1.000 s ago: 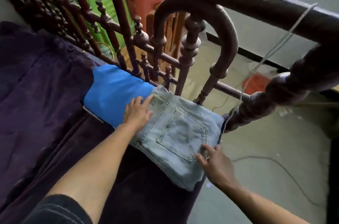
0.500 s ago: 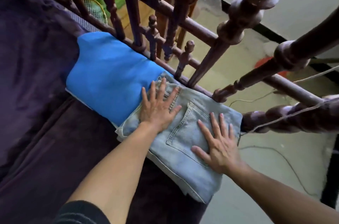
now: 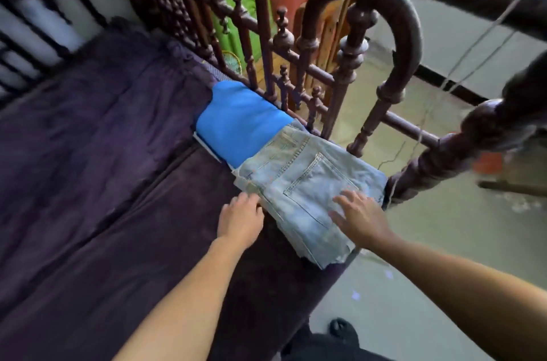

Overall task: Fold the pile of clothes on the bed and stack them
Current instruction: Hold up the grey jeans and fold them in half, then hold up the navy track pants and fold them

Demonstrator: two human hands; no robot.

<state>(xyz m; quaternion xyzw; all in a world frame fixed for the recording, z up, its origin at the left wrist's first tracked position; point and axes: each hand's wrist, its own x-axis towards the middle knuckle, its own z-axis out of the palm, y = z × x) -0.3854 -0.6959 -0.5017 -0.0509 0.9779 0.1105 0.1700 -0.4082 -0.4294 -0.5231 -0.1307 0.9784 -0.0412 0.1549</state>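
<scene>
Purple bed (image 3: 118,183); right hand (image 3: 359,217) on jeans (image 3: 302,180), seemingly flat

Folded jeans (image 3: 307,183): pale, washed denim with raised stitched seams and a frayed raw hem. Blue garment (image 3: 236,127): smooth, matt cloth. Bedspread (image 3: 103,153): dark purple, plush, velvety nap. Bed rail (image 3: 405,20): turned wood, dark glossy varnish. String (image 3: 473,44): thin pale twine. Floor (image 3: 444,242): hard, smooth, faintly shiny.
</scene>
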